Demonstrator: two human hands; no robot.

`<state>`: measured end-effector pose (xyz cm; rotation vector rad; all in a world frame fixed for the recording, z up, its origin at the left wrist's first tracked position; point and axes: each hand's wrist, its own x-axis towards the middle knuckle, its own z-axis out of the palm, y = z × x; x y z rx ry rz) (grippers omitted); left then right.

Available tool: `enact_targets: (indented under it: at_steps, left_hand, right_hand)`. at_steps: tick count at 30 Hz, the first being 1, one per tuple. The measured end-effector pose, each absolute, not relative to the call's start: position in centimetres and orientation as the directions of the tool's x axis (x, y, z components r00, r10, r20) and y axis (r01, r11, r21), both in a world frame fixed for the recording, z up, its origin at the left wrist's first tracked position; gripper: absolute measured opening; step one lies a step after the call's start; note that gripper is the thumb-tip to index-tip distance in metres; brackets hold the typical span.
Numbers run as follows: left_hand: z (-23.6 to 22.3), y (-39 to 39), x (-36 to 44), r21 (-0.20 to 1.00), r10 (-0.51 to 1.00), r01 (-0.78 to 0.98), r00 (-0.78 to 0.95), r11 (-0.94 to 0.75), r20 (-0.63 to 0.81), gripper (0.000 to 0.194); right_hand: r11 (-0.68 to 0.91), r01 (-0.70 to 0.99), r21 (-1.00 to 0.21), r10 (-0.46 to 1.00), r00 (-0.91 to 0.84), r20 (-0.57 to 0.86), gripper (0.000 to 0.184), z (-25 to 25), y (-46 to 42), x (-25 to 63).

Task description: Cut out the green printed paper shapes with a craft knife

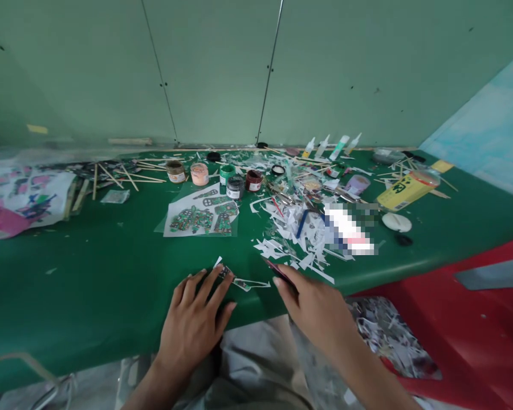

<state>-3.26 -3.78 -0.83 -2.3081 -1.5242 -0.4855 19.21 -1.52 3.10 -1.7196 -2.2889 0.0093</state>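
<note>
My left hand (196, 310) lies flat near the table's front edge, fingers stretched out. Its fingertips press on a small printed paper piece (243, 284) with a white border strip partly cut loose; part of it is hidden under the fingers. Just to the right, my right hand (314, 304) is closed around a slim dark craft knife (277, 269), its pointed tip directed up and left, apart from the paper. Behind my hands rests a white sheet (175, 229) bearing green and brown printed cutout shapes, with clear film around its edges.
White paper scraps (271, 249) are heaped right of centre. Paint jars (199, 174) stand behind the sheet, and glue bottles (339, 148) line the wall. A yellow container (408, 189) lies at the right. Wooden sticks (128, 177) and a pink item (6, 222) are at the left.
</note>
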Motion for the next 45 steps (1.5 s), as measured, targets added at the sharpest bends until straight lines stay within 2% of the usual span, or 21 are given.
enact_targets:
  at_steps: [2, 4, 7, 9, 11, 17, 29, 34, 40, 45]
  left_hand:
    - [-0.9, -3.8, -3.3, -0.081, 0.805, 0.925, 0.364, -0.371, 0.468, 0.038]
    - [-0.8, -3.8, -3.2, -0.082, 0.802, 0.927, 0.358, -0.365, 0.479, 0.036]
    - [-0.6, -4.0, -3.1, -0.062, 0.817, 0.94, 0.322, -0.334, 0.478, 0.035]
    - [-0.5, -4.0, -3.0, -0.037, 0.827, 0.943, 0.309, -0.331, 0.47, 0.034]
    - [-0.5, -4.1, -3.0, -0.016, 0.824, 0.939, 0.31, -0.344, 0.474, 0.034]
    - [-1.0, -4.2, -3.0, 0.034, 0.816, 0.939, 0.279, -0.342, 0.506, 0.032]
    - [-0.8, -4.2, -3.0, 0.011, 0.803, 0.938, 0.291, -0.347, 0.521, 0.031]
    - [-0.7, -4.2, -3.1, 0.027, 0.806, 0.937, 0.285, -0.349, 0.519, 0.028]
    - [-0.7, -4.2, -3.3, 0.029, 0.812, 0.937, 0.286, -0.348, 0.51, 0.029]
    - [-0.7, -4.2, -3.4, 0.042, 0.806, 0.928, 0.298, -0.37, 0.512, 0.029]
  right_hand:
    - [0.258, 0.946, -0.199, 0.954, -0.217, 0.206, 0.038, 2.3, -0.6, 17.3]
    - [0.291, 0.934, -0.206, 0.948, -0.253, 0.192, 0.037, 1.6, 0.2, 15.7]
    - [0.335, 0.933, -0.134, 0.939, -0.318, 0.135, 0.031, 1.1, 2.0, 14.9]
    - [0.263, 0.963, -0.065, 0.962, -0.257, 0.089, 0.03, 1.6, 3.3, 15.4]
    - [0.171, 0.984, -0.052, 0.983, -0.167, 0.072, 0.032, 2.4, 4.4, 15.8]
    - [0.299, 0.917, -0.264, 0.954, -0.293, 0.063, 0.034, 3.0, 3.6, 13.5]
    - [0.268, 0.915, -0.301, 0.962, -0.271, 0.032, 0.039, 3.0, 2.9, 12.6]
    - [0.265, 0.915, -0.305, 0.963, -0.265, 0.042, 0.03, 2.5, 3.0, 12.9]
    - [0.22, 0.925, -0.308, 0.974, -0.229, 0.008, 0.027, 2.6, 3.5, 13.2]
    - [0.272, 0.882, -0.385, 0.961, -0.271, 0.057, 0.023, 2.7, 4.0, 12.5]
